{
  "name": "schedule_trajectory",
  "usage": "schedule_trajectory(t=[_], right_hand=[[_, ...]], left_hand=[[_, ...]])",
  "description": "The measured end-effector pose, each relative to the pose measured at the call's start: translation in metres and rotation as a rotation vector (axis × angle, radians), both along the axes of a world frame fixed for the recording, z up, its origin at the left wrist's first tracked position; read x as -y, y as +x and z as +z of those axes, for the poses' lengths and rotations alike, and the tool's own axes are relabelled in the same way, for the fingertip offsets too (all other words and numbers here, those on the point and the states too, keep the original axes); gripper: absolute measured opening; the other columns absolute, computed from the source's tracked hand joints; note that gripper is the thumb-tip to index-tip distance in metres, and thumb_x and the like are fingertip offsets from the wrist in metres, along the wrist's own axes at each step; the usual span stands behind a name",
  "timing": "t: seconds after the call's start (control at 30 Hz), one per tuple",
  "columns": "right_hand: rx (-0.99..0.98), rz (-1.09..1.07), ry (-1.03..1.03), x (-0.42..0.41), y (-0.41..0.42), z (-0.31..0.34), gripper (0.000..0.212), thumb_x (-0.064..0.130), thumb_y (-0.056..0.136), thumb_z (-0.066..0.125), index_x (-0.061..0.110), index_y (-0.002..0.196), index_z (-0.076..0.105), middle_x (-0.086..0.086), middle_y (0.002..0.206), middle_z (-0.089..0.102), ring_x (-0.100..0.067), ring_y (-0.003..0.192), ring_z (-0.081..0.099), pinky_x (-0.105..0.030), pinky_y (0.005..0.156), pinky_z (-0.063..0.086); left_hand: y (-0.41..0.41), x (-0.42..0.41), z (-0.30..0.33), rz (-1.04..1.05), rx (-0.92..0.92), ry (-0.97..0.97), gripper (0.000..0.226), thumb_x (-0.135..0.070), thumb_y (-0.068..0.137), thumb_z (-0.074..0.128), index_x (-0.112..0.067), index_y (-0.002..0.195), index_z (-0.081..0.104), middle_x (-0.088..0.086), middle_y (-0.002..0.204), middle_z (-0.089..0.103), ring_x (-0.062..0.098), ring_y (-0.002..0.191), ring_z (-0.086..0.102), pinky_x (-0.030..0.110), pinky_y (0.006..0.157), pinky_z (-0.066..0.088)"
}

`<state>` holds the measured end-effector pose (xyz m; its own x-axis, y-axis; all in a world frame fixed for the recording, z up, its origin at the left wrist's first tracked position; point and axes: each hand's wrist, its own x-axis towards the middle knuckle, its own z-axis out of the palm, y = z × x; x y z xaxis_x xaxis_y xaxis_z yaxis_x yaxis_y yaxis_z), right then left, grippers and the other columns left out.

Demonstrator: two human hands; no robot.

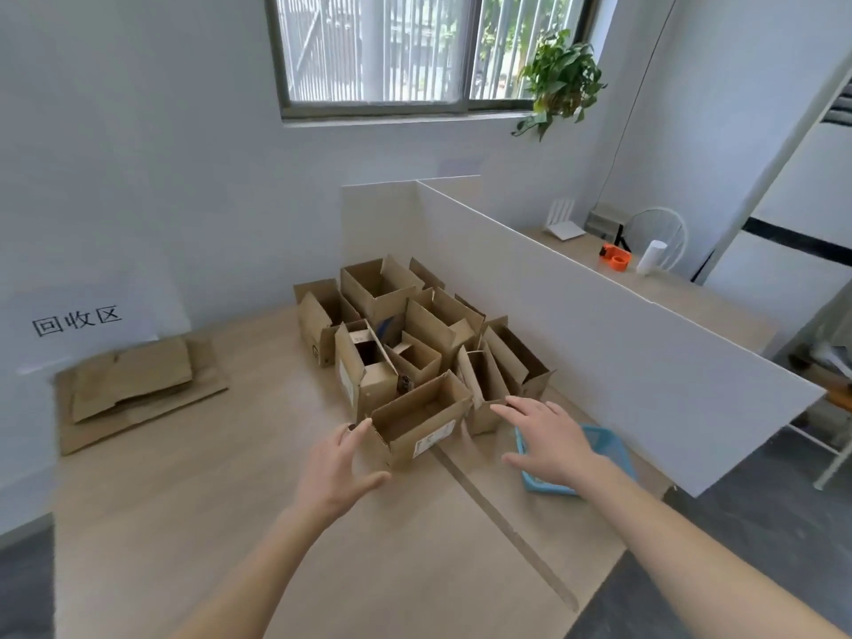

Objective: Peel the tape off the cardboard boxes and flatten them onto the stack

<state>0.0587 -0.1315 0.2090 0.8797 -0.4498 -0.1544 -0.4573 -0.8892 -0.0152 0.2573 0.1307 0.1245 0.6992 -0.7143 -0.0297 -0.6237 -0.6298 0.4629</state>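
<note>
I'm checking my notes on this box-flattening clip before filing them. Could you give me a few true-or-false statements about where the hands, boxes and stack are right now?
1. Both hands are spread open, one on each side of the nearest open box. True: the left hand and right hand have straight fingers and no grip on anything.
2. The flattened stack lies to the right of the upright boxes. False: it lies to their left, by the wall sign.
3. The nearest open box bears a white label on its front side. True.
4. The blue tray sits on top of the flattened stack. False: it sits on the table under the right hand.
5. The orange tape dispenser is in the left hand. False: it stands beyond the white partition.
</note>
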Motion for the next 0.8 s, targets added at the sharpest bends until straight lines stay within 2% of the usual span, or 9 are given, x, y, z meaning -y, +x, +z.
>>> schedule_trajectory(t=[0.2, 0.3, 0.47, 0.57, 0.63, 0.7, 0.8], right_hand=[[-0.025, 0.137, 0.097, 0.060, 0.073, -0.056, 0.075, 0.051, 0.093, 0.064, 0.042, 0.157, 0.026, 0.009, 0.166, 0.025, -0.014, 0.153, 0.023, -0.042, 0.127, 0.017], [-0.061, 0.217, 0.153, 0.088, 0.107, -0.093, 0.074, 0.050, 0.094, 0.065, 0.041, 0.157, 0.027, 0.009, 0.166, 0.025, -0.014, 0.153, 0.022, -0.042, 0.127, 0.016], [-0.124, 0.324, 0.183, 0.132, 0.158, -0.157, 0.076, 0.050, 0.094, 0.065, 0.040, 0.158, 0.026, 0.009, 0.167, 0.023, -0.013, 0.154, 0.020, -0.041, 0.127, 0.013], [-0.147, 0.380, 0.193, 0.151, 0.180, -0.190, 0.076, 0.050, 0.094, 0.065, 0.039, 0.158, 0.026, 0.008, 0.167, 0.022, -0.014, 0.155, 0.017, -0.041, 0.128, 0.010], [-0.148, 0.419, 0.211, 0.158, 0.192, -0.207, 0.076, 0.048, 0.094, 0.066, 0.038, 0.158, 0.027, 0.008, 0.167, 0.024, -0.014, 0.155, 0.018, -0.040, 0.128, 0.009], [-0.108, 0.462, 0.216, 0.162, 0.203, -0.221, 0.072, 0.046, 0.094, 0.067, 0.036, 0.156, 0.032, 0.009, 0.163, 0.032, -0.013, 0.152, 0.024, -0.038, 0.127, 0.011], [-0.011, 0.500, 0.227, 0.170, 0.219, -0.239, 0.054, 0.041, 0.093, 0.069, 0.036, 0.143, 0.048, 0.013, 0.148, 0.049, -0.010, 0.142, 0.039, -0.035, 0.124, 0.021]], left_hand=[[0.028, 0.046, -0.040, 0.103, -0.057, 0.028, 0.097, -0.065, 0.081, 0.073, -0.036, 0.159, 0.025, 0.008, 0.157, 0.040, 0.026, 0.145, 0.037, 0.037, 0.115, 0.033], [0.040, 0.071, -0.068, 0.176, -0.125, 0.058, 0.102, -0.074, 0.075, 0.069, -0.041, 0.159, 0.022, 0.008, 0.158, 0.038, 0.026, 0.145, 0.036, 0.040, 0.116, 0.035], [0.061, 0.122, -0.117, 0.257, -0.233, 0.061, 0.113, -0.083, 0.059, 0.063, -0.047, 0.157, 0.021, 0.005, 0.165, 0.028, 0.024, 0.151, 0.026, 0.041, 0.121, 0.028], [0.068, 0.143, -0.147, 0.286, -0.277, 0.029, 0.111, -0.070, 0.062, 0.080, -0.052, 0.155, 0.021, 0.002, 0.169, 0.014, 0.025, 0.151, 0.027, 0.042, 0.122, 0.029], [0.072, 0.150, -0.162, 0.300, -0.273, -0.006, 0.115, -0.064, 0.060, 0.085, -0.059, 0.153, 0.018, -0.006, 0.170, -0.001, 0.027, 0.144, 0.038, 0.043, 0.118, 0.036], [0.075, 0.154, -0.174, 0.318, -0.263, -0.045, 0.118, -0.053, 0.061, 0.091, -0.060, 0.152, 0.017, -0.013, 0.168, -0.010, 0.025, 0.145, 0.036, 0.041, 0.116, 0.040], [0.078, 0.157, -0.185, 0.359, -0.193, -0.090, 0.118, -0.038, 0.064, 0.095, -0.054, 0.155, 0.021, -0.017, 0.167, -0.015, 0.022, 0.148, 0.032, 0.037, 0.110, 0.046]])
